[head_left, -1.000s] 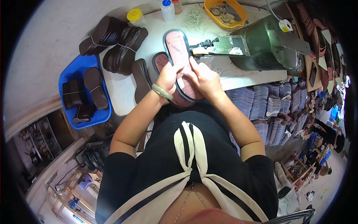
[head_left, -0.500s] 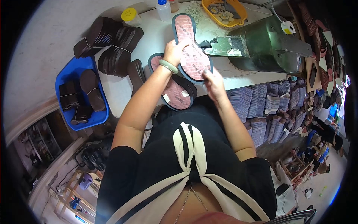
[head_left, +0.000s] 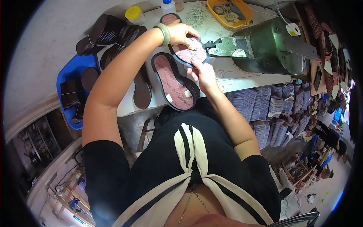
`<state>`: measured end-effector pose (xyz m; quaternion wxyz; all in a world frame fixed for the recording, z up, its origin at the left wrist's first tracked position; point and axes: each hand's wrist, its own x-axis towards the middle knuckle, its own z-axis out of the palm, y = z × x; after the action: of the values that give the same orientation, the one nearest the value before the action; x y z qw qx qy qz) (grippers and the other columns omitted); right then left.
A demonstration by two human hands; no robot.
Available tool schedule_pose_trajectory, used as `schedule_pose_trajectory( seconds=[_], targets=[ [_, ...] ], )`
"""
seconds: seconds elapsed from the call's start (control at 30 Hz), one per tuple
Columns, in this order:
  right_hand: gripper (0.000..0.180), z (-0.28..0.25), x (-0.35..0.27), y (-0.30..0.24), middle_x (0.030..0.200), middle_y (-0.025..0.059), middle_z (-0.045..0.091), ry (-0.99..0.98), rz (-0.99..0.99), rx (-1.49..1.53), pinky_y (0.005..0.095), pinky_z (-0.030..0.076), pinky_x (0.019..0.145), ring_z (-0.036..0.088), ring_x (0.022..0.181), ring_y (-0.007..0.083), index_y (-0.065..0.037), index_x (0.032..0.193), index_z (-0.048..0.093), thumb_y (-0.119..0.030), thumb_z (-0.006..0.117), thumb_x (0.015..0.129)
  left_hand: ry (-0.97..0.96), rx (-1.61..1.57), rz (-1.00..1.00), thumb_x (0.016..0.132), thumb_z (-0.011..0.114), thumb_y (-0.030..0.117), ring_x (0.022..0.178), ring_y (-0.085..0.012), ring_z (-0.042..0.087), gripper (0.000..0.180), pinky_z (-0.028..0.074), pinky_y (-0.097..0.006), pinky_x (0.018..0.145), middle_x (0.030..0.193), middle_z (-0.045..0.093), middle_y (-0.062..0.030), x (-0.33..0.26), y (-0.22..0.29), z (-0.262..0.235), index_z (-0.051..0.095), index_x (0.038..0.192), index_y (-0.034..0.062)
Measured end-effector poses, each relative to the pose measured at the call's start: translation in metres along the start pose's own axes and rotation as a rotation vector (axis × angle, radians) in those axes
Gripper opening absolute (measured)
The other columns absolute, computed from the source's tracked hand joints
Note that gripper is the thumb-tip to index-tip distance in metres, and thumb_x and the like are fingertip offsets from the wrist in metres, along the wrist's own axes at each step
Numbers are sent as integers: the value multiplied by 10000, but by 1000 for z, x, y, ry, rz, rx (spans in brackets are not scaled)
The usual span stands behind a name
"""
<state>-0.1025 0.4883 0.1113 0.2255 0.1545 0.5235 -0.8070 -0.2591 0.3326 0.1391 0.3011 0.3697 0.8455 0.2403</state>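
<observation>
A pink insole (head_left: pixel 184 55) with a dark rim lies at the tip of the green sewing machine's arm (head_left: pixel 227 48), its right edge beside the small dark part there. My left hand (head_left: pixel 182 34) comes over it from the left, closed on its middle, with thumb and fingers pressed on the pink face. At the near rounded end, my right hand (head_left: pixel 204 73) pinches the rim between thumb and fingers. Just nearer to me, another pink insole (head_left: pixel 174 85) with pale tabs lies on top of dark soles at the table's front edge.
Tied bundles of dark soles (head_left: pixel 102 32) stand on the white table (head_left: pixel 238 77) at the left, above a blue bin (head_left: pixel 68 72) of more soles. A yellow basket (head_left: pixel 242 22) and a yellow-lidded jar (head_left: pixel 133 14) sit at the back. Stacked grey pieces (head_left: pixel 245 104) line the right.
The held insole has shifted left and away from me and turned slightly. My left hand has moved farther over it, elbow swung outward. My right hand has moved up and left, onto its rim.
</observation>
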Motion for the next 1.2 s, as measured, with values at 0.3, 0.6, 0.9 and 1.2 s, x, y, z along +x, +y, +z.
schedule_pose_trajectory(
  seconds=[0.3,0.6,0.9,1.2],
  targets=[
    [350,-16,11,-13,571,76,600,18,-5,-128,209,307,384,425,398,75,-9,701,595,-269,515,920,0,-539,-226,813,628,120,877,-118,568,376,477,-242,791,968,630,-24,-15,4,12,573,1182,68],
    [344,-26,8,-21,568,57,579,64,-80,-293,206,313,392,422,409,78,-12,752,609,-287,512,935,335,-536,-263,820,595,167,928,-189,591,361,464,-289,854,1029,637,-109,-35,22,55,566,1153,29],
    [353,-23,-30,22,878,118,651,-104,-12,14,272,495,615,630,730,168,28,981,605,-315,542,929,543,-624,-374,796,636,286,1025,-255,598,499,444,-317,904,1092,624,-175,-37,31,85,522,1208,29],
    [481,-11,-90,24,1027,100,594,-530,463,354,328,463,853,596,895,189,-5,1229,491,-227,621,822,763,-591,-428,763,705,378,945,-283,624,561,475,-341,845,1010,641,-188,-38,45,90,532,1130,-9]
  ],
)
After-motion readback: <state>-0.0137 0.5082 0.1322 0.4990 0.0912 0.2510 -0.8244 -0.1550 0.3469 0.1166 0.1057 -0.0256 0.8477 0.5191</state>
